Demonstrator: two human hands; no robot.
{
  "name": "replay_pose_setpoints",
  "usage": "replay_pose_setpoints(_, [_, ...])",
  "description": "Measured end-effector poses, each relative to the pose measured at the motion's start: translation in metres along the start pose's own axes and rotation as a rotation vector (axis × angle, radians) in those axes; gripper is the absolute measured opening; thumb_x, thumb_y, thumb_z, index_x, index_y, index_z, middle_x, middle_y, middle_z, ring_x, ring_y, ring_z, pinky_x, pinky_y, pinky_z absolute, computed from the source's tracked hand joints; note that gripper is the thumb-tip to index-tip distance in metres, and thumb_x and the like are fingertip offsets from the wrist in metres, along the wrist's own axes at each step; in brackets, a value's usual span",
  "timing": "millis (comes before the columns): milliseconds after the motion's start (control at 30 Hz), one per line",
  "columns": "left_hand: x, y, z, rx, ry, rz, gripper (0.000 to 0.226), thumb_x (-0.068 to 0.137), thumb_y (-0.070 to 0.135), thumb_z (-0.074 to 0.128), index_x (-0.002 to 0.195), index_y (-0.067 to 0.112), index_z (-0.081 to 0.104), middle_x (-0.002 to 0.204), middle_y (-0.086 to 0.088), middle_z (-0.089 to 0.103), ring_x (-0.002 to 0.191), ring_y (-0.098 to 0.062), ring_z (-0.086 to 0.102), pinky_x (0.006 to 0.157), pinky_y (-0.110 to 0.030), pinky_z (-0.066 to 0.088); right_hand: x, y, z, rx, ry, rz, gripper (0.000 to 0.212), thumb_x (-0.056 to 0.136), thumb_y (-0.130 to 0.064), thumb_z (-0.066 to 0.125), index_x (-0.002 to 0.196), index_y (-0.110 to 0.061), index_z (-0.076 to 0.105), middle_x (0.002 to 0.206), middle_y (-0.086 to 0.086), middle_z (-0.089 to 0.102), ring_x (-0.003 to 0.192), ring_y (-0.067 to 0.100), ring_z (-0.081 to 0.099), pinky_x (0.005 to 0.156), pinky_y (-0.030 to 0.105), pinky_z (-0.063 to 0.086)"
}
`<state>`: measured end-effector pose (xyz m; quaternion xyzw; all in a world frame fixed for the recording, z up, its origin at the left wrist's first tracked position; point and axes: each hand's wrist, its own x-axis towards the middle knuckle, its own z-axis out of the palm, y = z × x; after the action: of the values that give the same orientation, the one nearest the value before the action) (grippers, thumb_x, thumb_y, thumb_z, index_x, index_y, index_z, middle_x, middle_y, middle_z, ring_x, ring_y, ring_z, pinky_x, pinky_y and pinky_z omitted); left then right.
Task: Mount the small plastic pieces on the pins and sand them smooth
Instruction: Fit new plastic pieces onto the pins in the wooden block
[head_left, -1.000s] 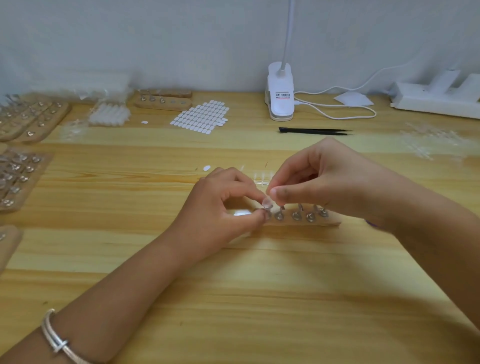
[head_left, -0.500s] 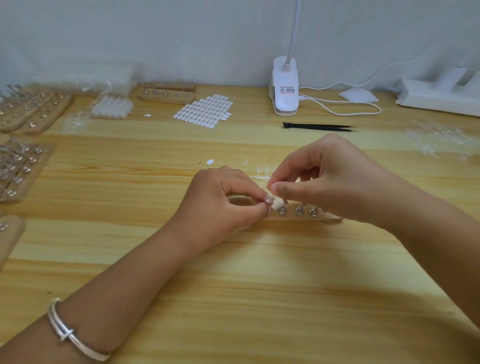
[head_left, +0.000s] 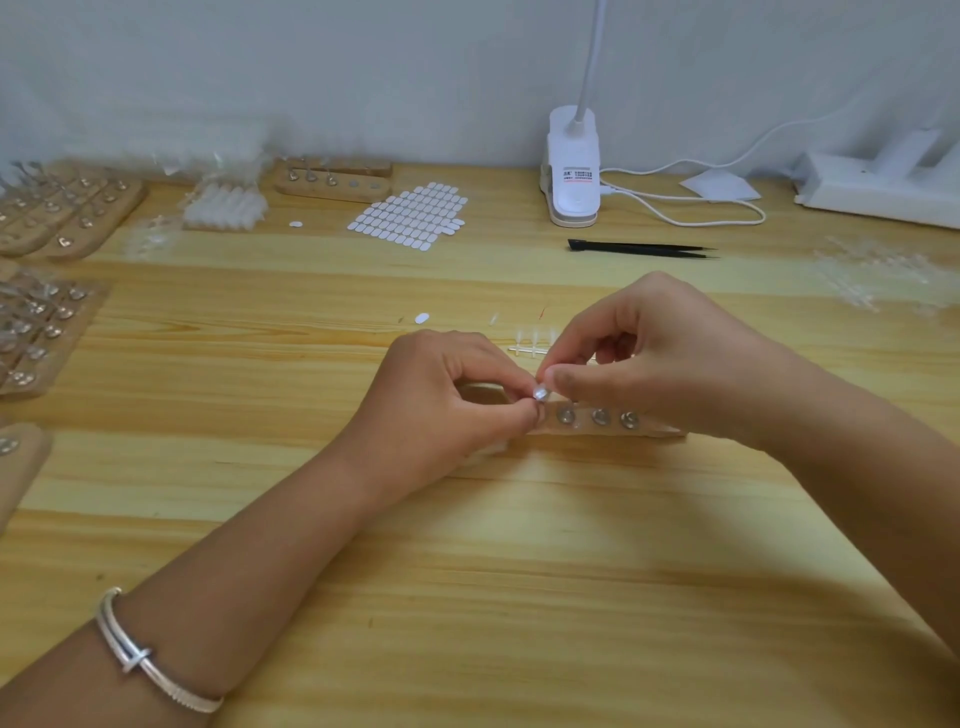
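A small wooden block (head_left: 660, 429) with a row of metal pins (head_left: 600, 417) lies on the table's middle. My left hand (head_left: 441, 400) and my right hand (head_left: 660, 358) meet over its left end. Between their thumbs and forefingers both pinch a small clear plastic piece (head_left: 540, 393) on top of a pin. Three bare pin heads show to the right of it. Just behind the hands lies a strip of clear plastic pieces (head_left: 532, 343). The block's left end is hidden by my left hand.
More pin blocks (head_left: 332, 182) stand at the back and along the left edge (head_left: 47, 332). A sheet of white oval stickers (head_left: 410, 215), black tweezers (head_left: 639, 248), a white clip lamp (head_left: 574, 171) with its cable and loose clear pieces (head_left: 872, 275) lie further back.
The view has shifted slightly. Both hands stay pinched together over the block's left end, working the piece on the pin.
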<state>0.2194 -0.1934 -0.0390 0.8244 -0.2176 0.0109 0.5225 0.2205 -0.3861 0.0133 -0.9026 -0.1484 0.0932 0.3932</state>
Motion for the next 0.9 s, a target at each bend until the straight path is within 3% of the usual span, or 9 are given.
replay_pose_setpoints(167, [0.000, 0.000, 0.000, 0.005, -0.001, 0.002, 0.018, 0.071, 0.006, 0.083, 0.075, 0.022, 0.079, 0.075, 0.008, 0.073, 0.078, -0.010, 0.069, 0.076, -0.031, 0.054, 0.001, 0.001, 0.000, -0.063, 0.010, -0.029, 0.012, 0.083, -0.021, 0.077, 0.075, -0.028, 0.080, 0.055, -0.019, 0.061, 0.053, 0.000, 0.051, 0.049, 0.011, 0.039])
replay_pose_setpoints(367, [0.000, 0.001, 0.000, 0.021, -0.011, 0.009, 0.015, 0.072, 0.008, 0.084, 0.078, 0.021, 0.080, 0.074, 0.008, 0.073, 0.081, -0.012, 0.066, 0.075, -0.029, 0.049, -0.001, 0.001, 0.004, -0.056, 0.024, -0.041, 0.008, 0.078, -0.026, 0.082, 0.071, -0.027, 0.079, 0.053, -0.021, 0.059, 0.045, -0.001, 0.048, 0.046, 0.010, 0.036])
replay_pose_setpoints(467, [0.001, 0.000, 0.000, 0.027, -0.011, 0.013, 0.016, 0.072, 0.009, 0.084, 0.078, 0.023, 0.079, 0.075, 0.009, 0.072, 0.083, -0.012, 0.064, 0.075, -0.026, 0.046, -0.002, -0.001, 0.007, -0.124, 0.053, -0.037, 0.010, 0.078, -0.031, 0.082, 0.071, -0.033, 0.074, 0.059, -0.020, 0.063, 0.064, -0.003, 0.053, 0.057, 0.011, 0.039])
replay_pose_setpoints(567, [0.001, 0.000, 0.000, 0.022, -0.018, 0.013, 0.015, 0.073, 0.011, 0.084, 0.077, 0.024, 0.079, 0.075, 0.008, 0.072, 0.084, -0.012, 0.063, 0.075, -0.025, 0.045, -0.002, -0.005, 0.009, -0.181, 0.081, -0.051, 0.016, 0.079, -0.029, 0.082, 0.072, -0.035, 0.069, 0.074, -0.018, 0.064, 0.079, -0.009, 0.051, 0.066, 0.007, 0.038])
replay_pose_setpoints(700, [0.001, 0.000, -0.001, 0.028, -0.023, 0.018, 0.013, 0.074, 0.011, 0.084, 0.079, 0.022, 0.080, 0.076, 0.008, 0.072, 0.085, -0.012, 0.063, 0.077, -0.030, 0.049, -0.006, -0.009, 0.009, -0.260, 0.065, -0.080, 0.007, 0.083, -0.024, 0.080, 0.080, -0.029, 0.077, 0.068, -0.023, 0.057, 0.079, -0.026, 0.045, 0.071, 0.001, 0.035])
replay_pose_setpoints(833, [0.000, 0.001, 0.000, 0.045, -0.021, 0.023, 0.014, 0.073, 0.012, 0.084, 0.079, 0.024, 0.080, 0.075, 0.010, 0.071, 0.083, -0.012, 0.062, 0.076, -0.027, 0.047, -0.007, -0.011, 0.009, -0.330, 0.084, -0.121, 0.002, 0.085, -0.026, 0.079, 0.086, -0.027, 0.078, 0.069, -0.024, 0.057, 0.089, 0.002, 0.052, 0.079, 0.019, 0.039])
replay_pose_setpoints(900, [-0.001, 0.003, 0.000, 0.058, -0.015, 0.025, 0.019, 0.073, 0.011, 0.084, 0.077, 0.029, 0.078, 0.074, 0.012, 0.071, 0.082, -0.009, 0.061, 0.075, -0.024, 0.044, -0.008, -0.011, 0.011, -0.366, 0.075, -0.136, 0.001, 0.086, -0.028, 0.078, 0.087, -0.028, 0.078, 0.072, -0.024, 0.059, 0.090, 0.004, 0.051, 0.085, 0.027, 0.039])
